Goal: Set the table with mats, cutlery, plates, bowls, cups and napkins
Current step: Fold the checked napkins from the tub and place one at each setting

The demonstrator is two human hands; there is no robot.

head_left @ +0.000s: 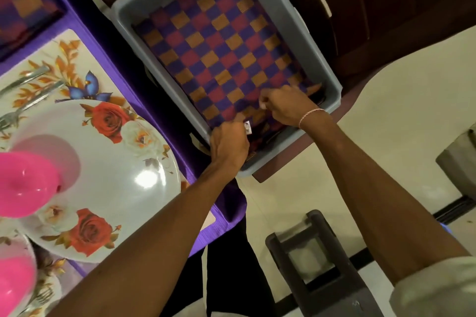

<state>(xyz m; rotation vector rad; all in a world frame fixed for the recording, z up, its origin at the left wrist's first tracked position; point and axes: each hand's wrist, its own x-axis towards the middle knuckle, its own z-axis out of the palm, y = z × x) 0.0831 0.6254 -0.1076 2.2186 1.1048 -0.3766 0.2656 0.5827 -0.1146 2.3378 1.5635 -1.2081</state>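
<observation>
L hand & R hand are both pinching, w/ curled fingers, the near edge of the checkered mat lying inside the grey tub beside the purple-clothed table.

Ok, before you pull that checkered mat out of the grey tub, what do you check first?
1. Left hand grips the checkered mat at its near edge: ok.
2. Right hand pinches the same edge: ok.
3. Nothing lies on top of the mat inside the grey tub: ok.
4. Only one mat is caught, not a stack: cannot tell.
5. A free place for it on the purple tablecloth: cannot tell.
</observation>
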